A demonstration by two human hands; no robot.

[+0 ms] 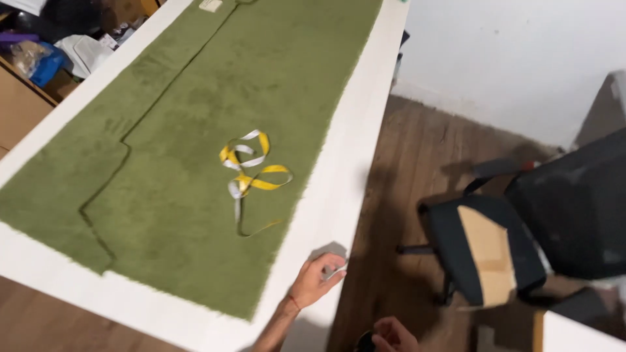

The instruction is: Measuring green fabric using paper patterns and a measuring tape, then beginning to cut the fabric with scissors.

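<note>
Head view: left hand (pixel 317 278) rests on the white table (pixel 355 150) edge, fingers curled around a small pale object. Right hand (pixel 393 334) is partly visible; state unclear. A coiled yellow-white measuring tape (pixel 250 171) lies on the green fabric (pixel 195 130), whose long axis follows the table. A black chair (pixel 521 234) stands nearby.

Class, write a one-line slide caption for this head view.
Left hand grips the white table edge beside green fabric and a yellow measuring tape.

light: dim, warm indoor | shadows: soft, on floor beside table | focus: slight motion blur
</note>
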